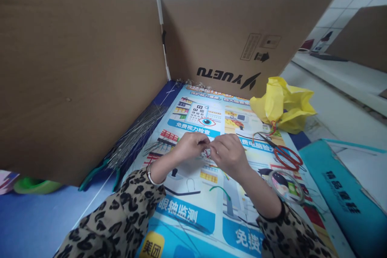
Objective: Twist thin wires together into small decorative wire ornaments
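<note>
My left hand (192, 144) and my right hand (231, 154) meet above the middle of a printed poster (208, 209). Fingertips of both are pinched together and nearly touch. What they hold is too small to make out; a bit of red shows just below them. Closer to me on the poster lies a short curved green strand (223, 190). Thin wires lie across the poster near my left forearm. To the right are scissors (287, 158) with orange-red handles and a clear roll of tape (301, 193).
Cardboard panels (242, 20) stand upright behind and at left (75, 68). A bundle of thin metal wires (136, 135) lies left, beside a green-handled tool (96, 175). A crumpled yellow wrapper (281, 102) sits back right, a teal box (341, 193) at right, a green bowl-like object (38, 185) far left.
</note>
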`<move>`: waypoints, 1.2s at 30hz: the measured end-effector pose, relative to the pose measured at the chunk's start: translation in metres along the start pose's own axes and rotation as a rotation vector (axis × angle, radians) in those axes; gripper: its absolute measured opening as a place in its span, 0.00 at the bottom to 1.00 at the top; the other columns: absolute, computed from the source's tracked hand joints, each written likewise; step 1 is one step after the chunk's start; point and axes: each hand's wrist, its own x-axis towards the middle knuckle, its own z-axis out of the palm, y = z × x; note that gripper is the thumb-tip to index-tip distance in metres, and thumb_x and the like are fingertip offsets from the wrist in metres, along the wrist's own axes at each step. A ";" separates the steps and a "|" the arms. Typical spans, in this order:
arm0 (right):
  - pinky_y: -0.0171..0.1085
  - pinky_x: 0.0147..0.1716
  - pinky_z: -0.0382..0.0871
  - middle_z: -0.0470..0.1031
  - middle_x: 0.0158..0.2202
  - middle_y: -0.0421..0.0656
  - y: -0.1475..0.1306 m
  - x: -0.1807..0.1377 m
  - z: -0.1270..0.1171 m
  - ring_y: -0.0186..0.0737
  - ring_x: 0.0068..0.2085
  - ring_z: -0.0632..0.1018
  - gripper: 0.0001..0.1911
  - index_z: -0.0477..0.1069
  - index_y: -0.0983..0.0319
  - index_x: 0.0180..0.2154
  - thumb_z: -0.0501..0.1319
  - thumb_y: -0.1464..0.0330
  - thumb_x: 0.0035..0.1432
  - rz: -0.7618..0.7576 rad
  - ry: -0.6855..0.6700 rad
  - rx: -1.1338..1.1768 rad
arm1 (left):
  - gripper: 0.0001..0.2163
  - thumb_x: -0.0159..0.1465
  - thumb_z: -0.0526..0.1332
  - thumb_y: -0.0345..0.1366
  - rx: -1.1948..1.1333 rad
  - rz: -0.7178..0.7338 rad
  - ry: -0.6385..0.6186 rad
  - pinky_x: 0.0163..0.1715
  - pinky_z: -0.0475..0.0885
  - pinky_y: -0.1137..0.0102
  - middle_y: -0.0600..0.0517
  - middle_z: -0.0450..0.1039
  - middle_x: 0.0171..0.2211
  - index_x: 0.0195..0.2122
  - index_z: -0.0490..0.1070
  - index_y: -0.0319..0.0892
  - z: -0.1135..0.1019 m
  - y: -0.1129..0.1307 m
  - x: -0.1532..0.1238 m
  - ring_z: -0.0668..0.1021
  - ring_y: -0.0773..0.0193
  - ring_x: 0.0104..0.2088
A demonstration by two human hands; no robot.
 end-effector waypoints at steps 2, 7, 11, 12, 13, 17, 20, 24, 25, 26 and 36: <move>0.40 0.36 0.61 0.73 0.30 0.43 0.004 -0.001 0.000 0.39 0.34 0.71 0.04 0.69 0.61 0.31 0.57 0.73 0.55 0.057 0.005 0.061 | 0.05 0.54 0.57 0.26 -0.119 -0.053 -0.038 0.28 0.64 0.75 0.55 0.71 0.23 0.26 0.72 0.40 -0.001 -0.006 0.002 0.72 0.70 0.26; 0.41 0.38 0.63 0.74 0.36 0.45 0.015 -0.005 0.003 0.41 0.39 0.73 0.09 0.70 0.60 0.40 0.57 0.72 0.55 0.120 0.009 0.121 | 0.04 0.54 0.59 0.32 -0.341 -0.129 -0.085 0.26 0.65 0.76 0.56 0.68 0.21 0.25 0.69 0.38 -0.003 -0.016 0.005 0.70 0.71 0.23; 0.42 0.37 0.63 0.75 0.36 0.45 0.015 -0.005 0.008 0.42 0.39 0.73 0.09 0.70 0.60 0.40 0.57 0.72 0.56 0.096 -0.065 0.135 | 0.04 0.55 0.59 0.32 -0.371 -0.084 -0.112 0.28 0.66 0.76 0.55 0.68 0.23 0.25 0.69 0.38 -0.001 -0.018 0.005 0.71 0.71 0.25; 0.42 0.37 0.63 0.75 0.35 0.45 0.014 -0.005 0.009 0.41 0.38 0.73 0.08 0.70 0.61 0.39 0.56 0.72 0.56 0.090 -0.072 0.136 | 0.04 0.55 0.58 0.31 -0.375 -0.073 -0.119 0.28 0.66 0.75 0.55 0.68 0.23 0.25 0.69 0.38 -0.001 -0.018 0.004 0.71 0.72 0.25; 0.42 0.37 0.63 0.75 0.35 0.45 0.013 -0.005 0.009 0.41 0.38 0.73 0.08 0.70 0.61 0.39 0.56 0.72 0.57 0.083 -0.072 0.134 | 0.03 0.55 0.58 0.31 -0.378 -0.064 -0.126 0.28 0.66 0.75 0.55 0.68 0.24 0.25 0.69 0.38 -0.001 -0.019 0.004 0.71 0.72 0.25; 0.41 0.36 0.61 0.75 0.33 0.44 0.011 -0.003 0.010 0.39 0.36 0.73 0.06 0.70 0.61 0.35 0.55 0.73 0.57 0.056 -0.047 0.108 | 0.04 0.56 0.58 0.31 -0.357 -0.052 -0.144 0.29 0.66 0.75 0.56 0.68 0.23 0.25 0.68 0.38 0.000 -0.019 0.003 0.71 0.72 0.26; 0.40 0.36 0.60 0.74 0.31 0.43 0.009 -0.003 0.009 0.38 0.35 0.72 0.06 0.70 0.61 0.32 0.55 0.74 0.57 0.055 -0.042 0.104 | 0.03 0.56 0.58 0.31 -0.361 -0.066 -0.160 0.28 0.66 0.75 0.55 0.69 0.23 0.25 0.69 0.38 0.000 -0.017 0.003 0.72 0.72 0.25; 0.40 0.35 0.59 0.73 0.28 0.42 0.006 -0.002 0.008 0.37 0.33 0.71 0.06 0.69 0.60 0.28 0.56 0.74 0.56 0.076 -0.016 0.114 | 0.04 0.55 0.60 0.32 -0.442 -0.132 -0.152 0.25 0.65 0.76 0.57 0.67 0.20 0.24 0.66 0.38 0.000 -0.013 0.003 0.71 0.72 0.23; 0.40 0.35 0.59 0.72 0.27 0.42 0.005 -0.002 0.008 0.37 0.32 0.71 0.06 0.68 0.60 0.28 0.56 0.74 0.55 0.082 -0.004 0.112 | 0.05 0.54 0.60 0.33 -0.471 -0.156 -0.139 0.24 0.65 0.76 0.57 0.67 0.20 0.24 0.66 0.38 0.000 -0.012 0.003 0.70 0.72 0.22; 0.40 0.35 0.59 0.72 0.27 0.42 0.004 -0.003 0.008 0.37 0.32 0.70 0.06 0.68 0.60 0.28 0.56 0.74 0.55 0.087 0.005 0.109 | 0.05 0.54 0.61 0.33 -0.500 -0.184 -0.124 0.23 0.64 0.76 0.57 0.67 0.19 0.25 0.66 0.38 0.000 -0.011 0.004 0.70 0.73 0.21; 0.42 0.35 0.59 0.72 0.28 0.43 0.006 -0.010 0.012 0.39 0.34 0.70 0.05 0.68 0.59 0.28 0.56 0.73 0.55 -0.025 -0.051 0.053 | 0.08 0.49 0.64 0.32 -0.689 -0.301 -0.074 0.21 0.62 0.77 0.54 0.70 0.21 0.23 0.63 0.38 0.002 -0.013 0.003 0.70 0.73 0.21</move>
